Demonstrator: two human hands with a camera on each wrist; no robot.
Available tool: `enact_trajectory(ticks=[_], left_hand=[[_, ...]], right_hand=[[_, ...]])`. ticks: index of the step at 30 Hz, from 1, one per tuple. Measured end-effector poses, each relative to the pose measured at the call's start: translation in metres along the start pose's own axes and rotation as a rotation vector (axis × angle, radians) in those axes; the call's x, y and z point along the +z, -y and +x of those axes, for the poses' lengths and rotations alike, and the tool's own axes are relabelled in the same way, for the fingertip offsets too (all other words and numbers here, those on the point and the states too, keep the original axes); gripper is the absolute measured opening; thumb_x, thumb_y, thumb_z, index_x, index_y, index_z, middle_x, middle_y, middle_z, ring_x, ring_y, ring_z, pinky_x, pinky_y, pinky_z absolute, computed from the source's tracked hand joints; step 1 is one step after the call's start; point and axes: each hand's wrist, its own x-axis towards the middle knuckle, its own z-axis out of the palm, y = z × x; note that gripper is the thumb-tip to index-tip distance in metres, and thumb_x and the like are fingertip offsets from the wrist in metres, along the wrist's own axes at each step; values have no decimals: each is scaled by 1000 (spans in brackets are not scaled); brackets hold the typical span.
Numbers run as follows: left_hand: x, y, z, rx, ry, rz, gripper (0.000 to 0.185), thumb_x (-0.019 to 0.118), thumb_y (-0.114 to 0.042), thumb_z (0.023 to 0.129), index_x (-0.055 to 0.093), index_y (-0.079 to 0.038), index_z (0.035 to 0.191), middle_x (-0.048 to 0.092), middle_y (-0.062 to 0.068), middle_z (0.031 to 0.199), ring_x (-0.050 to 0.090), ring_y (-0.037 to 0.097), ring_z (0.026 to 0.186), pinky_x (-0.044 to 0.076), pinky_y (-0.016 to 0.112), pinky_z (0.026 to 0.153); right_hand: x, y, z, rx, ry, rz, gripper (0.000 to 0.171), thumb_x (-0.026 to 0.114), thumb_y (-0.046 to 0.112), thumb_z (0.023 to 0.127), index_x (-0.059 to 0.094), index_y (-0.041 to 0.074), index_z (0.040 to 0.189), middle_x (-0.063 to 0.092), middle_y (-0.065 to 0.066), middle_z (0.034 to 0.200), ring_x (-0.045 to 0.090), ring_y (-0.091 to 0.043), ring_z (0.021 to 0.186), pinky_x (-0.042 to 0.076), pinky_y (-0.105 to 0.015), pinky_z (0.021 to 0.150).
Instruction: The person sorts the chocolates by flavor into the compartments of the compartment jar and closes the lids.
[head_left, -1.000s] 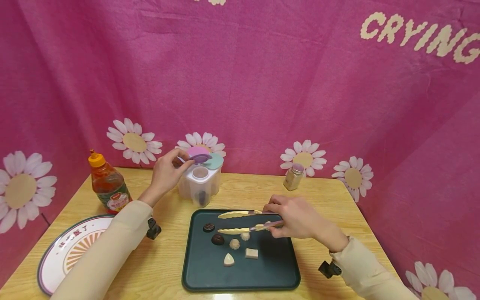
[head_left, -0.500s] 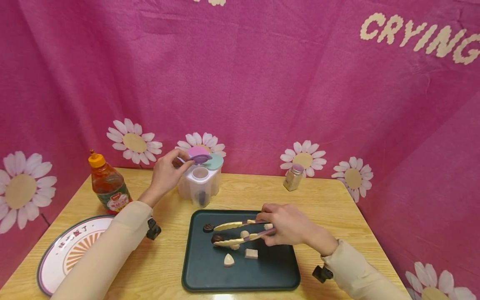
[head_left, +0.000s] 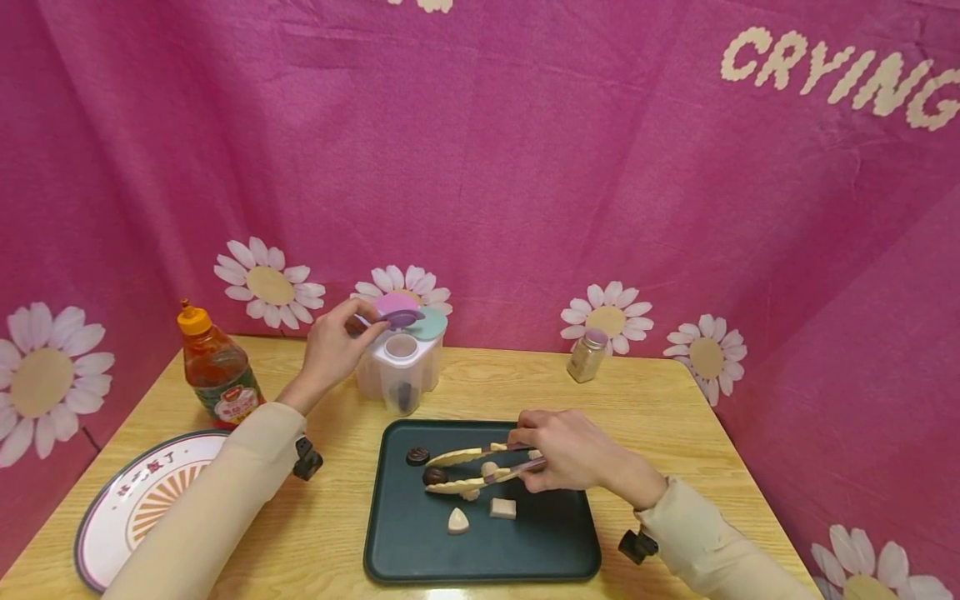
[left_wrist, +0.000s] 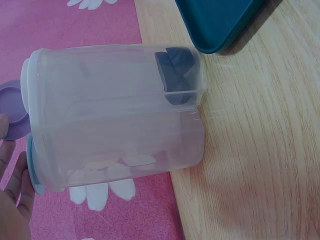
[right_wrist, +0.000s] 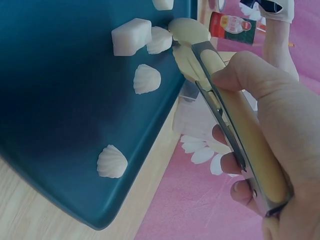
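My left hand (head_left: 341,333) pinches the purple lid flap (head_left: 401,317) of a clear compartment container (head_left: 397,367) and holds it lifted; in the left wrist view the container (left_wrist: 115,110) has a dark chocolate (left_wrist: 175,65) inside. My right hand (head_left: 562,450) grips cream-tipped tongs (head_left: 468,471) over the dark green tray (head_left: 555,533). The tong tips lie either side of a dark chocolate (head_left: 433,476). Another dark chocolate (head_left: 417,455) and several white pieces (head_left: 503,507) lie on the tray. The right wrist view shows the tongs (right_wrist: 220,95) beside white shell-shaped pieces (right_wrist: 147,79).
A sauce bottle (head_left: 217,371) with an orange cap stands at the back left, with a round printed plate (head_left: 142,500) in front of it. A small spice jar (head_left: 587,354) stands at the back right. Pink daisy cloth surrounds the wooden table (head_left: 675,417).
My right hand has carried the tongs left and down across the tray to the dark chocolate, and the tong arms have come closer together. My left hand keeps the lid lifted.
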Motion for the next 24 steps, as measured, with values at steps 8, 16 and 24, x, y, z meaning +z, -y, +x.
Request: enact_trajectory(ticks=[8,16,24], left_hand=[[0,0,-1,6,-4,-1,16,78,-16,97,69,-9,107,75,12,104,70,29,90,54,34,79],[0,-1,-1,11,-11,-2,16,79,-16,96,69,-8,106,76,13,103,71,29,90,55,36,79],[-1,-2,0,21,-24,-4,16,80,-17,95,70,-8,105,76,13,102,71,29,88,54,34,78]], right_hand=[[3,0,-1,-3,-16,8,36,85,37,80,78,20,111,68,6,97,42,3,62,36,-13,53],[-9,-4,0,-5,-96,6,38,85,36,79,78,15,111,68,3,96,51,1,68,44,-14,58],[-34,-21,7,54,-243,57,39,85,34,79,77,14,111,69,1,98,55,-3,71,46,-16,59]])
